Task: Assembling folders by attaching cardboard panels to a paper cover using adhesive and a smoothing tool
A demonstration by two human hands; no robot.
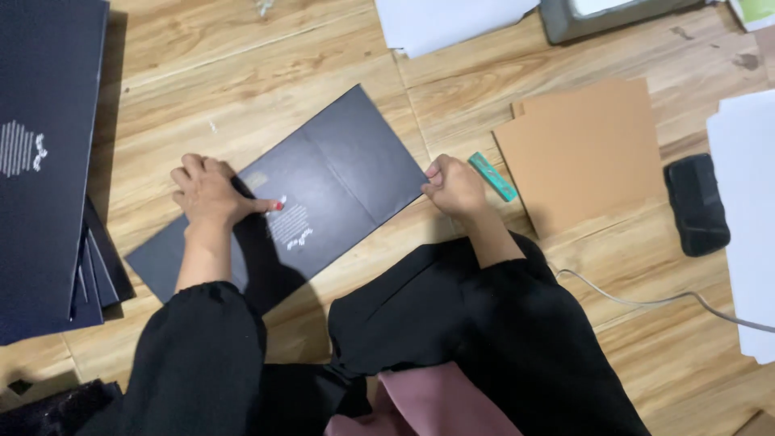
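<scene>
The flat dark-navy creased cardboard sheet [323, 190] is pressed by the spread left hand [208, 192], its edge pinched by the clenched right hand [454, 186].

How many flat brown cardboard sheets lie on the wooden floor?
2, as far as shows: one large flat brown cardboard sheet right of the right hand, and a second sheet's corner peeking from under its upper-left edge. More may be hidden beneath.

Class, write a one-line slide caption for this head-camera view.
Left hand presses a dark folded card flat on the wooden floor; right hand grips its edge.
</scene>
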